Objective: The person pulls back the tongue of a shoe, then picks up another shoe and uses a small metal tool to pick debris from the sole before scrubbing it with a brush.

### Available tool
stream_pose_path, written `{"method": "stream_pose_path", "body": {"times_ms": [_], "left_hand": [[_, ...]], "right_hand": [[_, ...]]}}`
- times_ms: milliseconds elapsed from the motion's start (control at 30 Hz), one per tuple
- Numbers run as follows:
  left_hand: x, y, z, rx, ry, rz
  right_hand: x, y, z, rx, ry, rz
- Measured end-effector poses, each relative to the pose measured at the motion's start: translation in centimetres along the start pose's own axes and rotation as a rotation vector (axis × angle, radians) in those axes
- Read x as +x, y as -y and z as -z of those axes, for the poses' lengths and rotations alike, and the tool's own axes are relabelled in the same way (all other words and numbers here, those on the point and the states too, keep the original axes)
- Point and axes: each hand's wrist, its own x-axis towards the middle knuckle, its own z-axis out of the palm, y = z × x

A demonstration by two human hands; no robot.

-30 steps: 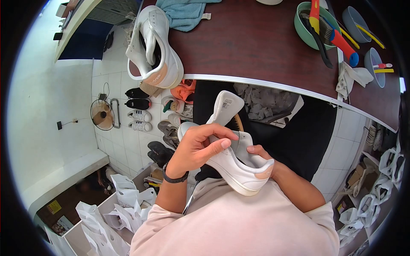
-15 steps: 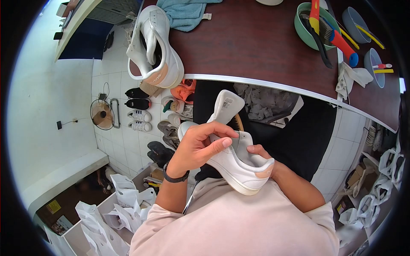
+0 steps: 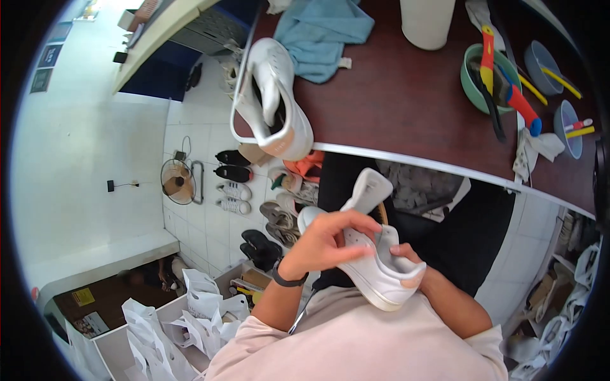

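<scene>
A white sneaker (image 3: 381,279) with a peach heel patch is held tilted in front of my chest. It has no laces, and its tongue (image 3: 370,190) is pulled up and out. My left hand (image 3: 330,244), with a black wristband, grips the eyelet edge between thumb and fingers. On the heel side, my right hand (image 3: 419,263) holds the sneaker with its thumb inside the collar; its other fingers are hidden. Behind the shoe shows a narrow brown strip with bristles (image 3: 383,214), mostly covered. A matching sneaker (image 3: 279,108) rests on the table's left end.
On the dark red table (image 3: 394,95) lie a blue cloth (image 3: 324,35), a green bowl (image 3: 473,95) of brushes, small grey bowls (image 3: 543,66) and a white rag (image 3: 534,152). Several shoes (image 3: 235,190) and a fan (image 3: 178,181) stand on the floor. White bags (image 3: 152,336) fill a bin lower left.
The view has shifted, so the table and floor appear lower and further right. More of a white container shows at the top. Both hands keep hold of the sneaker in nearly the same pose.
</scene>
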Motion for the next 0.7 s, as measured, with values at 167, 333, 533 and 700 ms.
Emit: {"method": "stream_pose_path", "body": {"times_ms": [167, 333, 533, 700], "left_hand": [[-0.5, -3.1, -0.3, 0.534, 0.244, -0.217], [-2.9, -4.7, -0.6, 0.759, 0.378, -0.272], [-5.0, -9.2, 0.9, 0.847, 0.293, -0.574], [-3.2, -11.6, 2.4, 0.923, 0.095, -0.746]], "right_hand": [[-0.3, 0.3, -1.0, -0.254, -0.018, 0.086], [-0.8, 0.6, -2.9, -0.503, 0.035, 0.242], [-1.3, 0.8, -2.1, -0.621, 0.089, 0.322], [1.9, -0.3, 0.6, -0.645, -0.091, 0.343]]}}
